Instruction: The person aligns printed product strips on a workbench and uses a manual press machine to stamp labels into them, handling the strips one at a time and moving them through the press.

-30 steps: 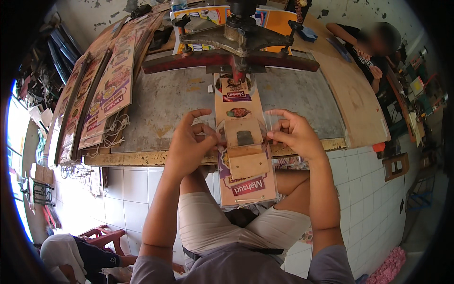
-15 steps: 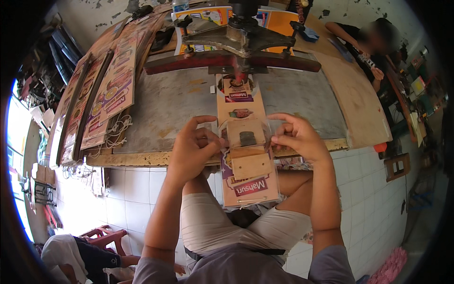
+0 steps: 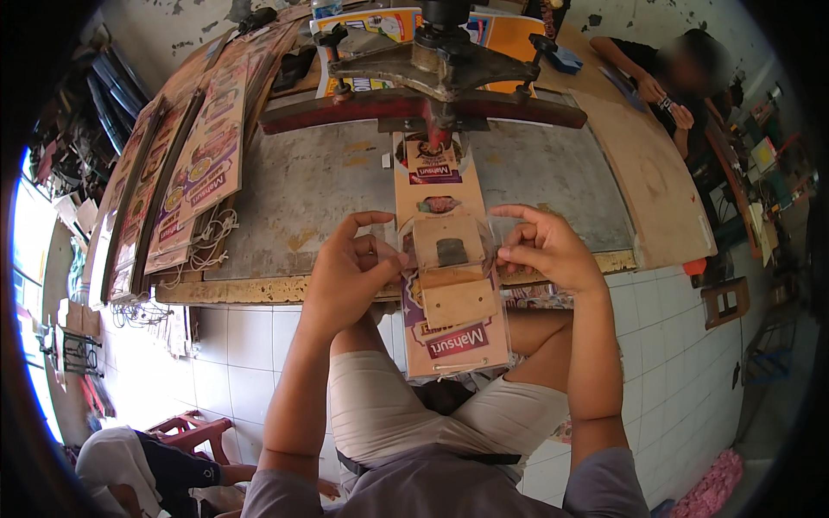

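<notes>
A long printed card strip (image 3: 440, 195), peach and purple with a clear plastic edge, runs from under the press out past the bench's front edge, above my lap. On top of it lies a pale wooden block (image 3: 439, 240) with a dark cutout, and a second wooden piece (image 3: 460, 302) with two small holes sits nearer me. My left hand (image 3: 356, 268) pinches the strip's left edge by the wooden pieces, thumb inward and index finger extended. Opposite, my right hand (image 3: 553, 253) pinches the right edge the same way. A thin cord (image 3: 462, 366) crosses the strip's near end.
A heavy press with a red crossbar (image 3: 363, 112) spans the grey metal plate (image 3: 302, 181). Printed strips with white cords (image 3: 203, 186) are stacked at left. Behind the press are colourful printed sheets (image 3: 505, 53). Another person (image 3: 656, 91) works at far right; someone else is at lower left.
Both my hands keep the same grip, and the strip and wooden pieces stay practically in place. At far right, the other person's hands have come together.
</notes>
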`<control>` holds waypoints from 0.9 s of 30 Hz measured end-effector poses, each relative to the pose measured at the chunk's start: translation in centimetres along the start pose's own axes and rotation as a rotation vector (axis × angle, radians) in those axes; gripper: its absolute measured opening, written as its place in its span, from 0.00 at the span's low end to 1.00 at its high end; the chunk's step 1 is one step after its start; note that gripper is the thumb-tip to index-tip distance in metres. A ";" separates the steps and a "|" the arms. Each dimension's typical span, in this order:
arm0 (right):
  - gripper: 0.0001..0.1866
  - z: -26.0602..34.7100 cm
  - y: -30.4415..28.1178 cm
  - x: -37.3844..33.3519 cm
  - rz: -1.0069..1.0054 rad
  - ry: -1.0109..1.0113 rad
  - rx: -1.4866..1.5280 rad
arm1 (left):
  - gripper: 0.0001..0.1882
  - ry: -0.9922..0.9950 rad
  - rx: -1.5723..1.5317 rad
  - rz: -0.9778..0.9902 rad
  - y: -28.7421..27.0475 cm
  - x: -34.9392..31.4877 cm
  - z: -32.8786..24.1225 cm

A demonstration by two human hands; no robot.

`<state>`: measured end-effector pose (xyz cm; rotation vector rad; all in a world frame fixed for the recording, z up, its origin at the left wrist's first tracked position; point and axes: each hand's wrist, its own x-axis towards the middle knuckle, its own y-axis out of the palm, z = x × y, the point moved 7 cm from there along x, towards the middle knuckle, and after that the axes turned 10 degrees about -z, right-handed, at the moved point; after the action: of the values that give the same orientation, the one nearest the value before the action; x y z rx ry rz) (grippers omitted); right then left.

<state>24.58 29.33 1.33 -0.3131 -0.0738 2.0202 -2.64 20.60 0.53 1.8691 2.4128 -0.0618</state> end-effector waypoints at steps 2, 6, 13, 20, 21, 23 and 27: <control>0.31 -0.1 0.0 0.0 0.003 -0.001 -0.013 | 0.29 -0.009 -0.026 0.022 0.2 0.0 0.0; 0.31 -0.2 -0.3 0.0 -0.011 0.001 0.018 | 0.29 -0.005 -0.062 0.035 0.5 0.0 -0.3; 0.31 -0.4 -0.3 0.0 0.016 0.010 0.055 | 0.29 -0.015 0.009 0.027 0.0 0.0 -0.3; 0.30 7.0 2.4 -8.3 -0.460 -0.757 -0.564 | 0.18 0.514 0.610 -0.450 -3.7 -3.4 -2.6; 0.28 6.8 5.0 -9.1 -0.290 -0.815 -0.645 | 0.14 0.563 0.611 -0.439 -4.0 -3.8 -1.9; 0.26 6.4 7.8 -10.1 -0.116 -0.867 -0.731 | 0.15 0.713 0.615 -0.363 -3.4 -4.2 -1.2; 0.22 5.1 8.4 -9.5 -0.149 -0.835 -0.837 | 0.15 0.902 0.668 -0.234 -1.3 -5.2 -0.5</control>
<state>20.05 17.53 6.47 0.0503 -1.4286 1.7504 -2.64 15.32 1.51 2.1595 3.5752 -0.0498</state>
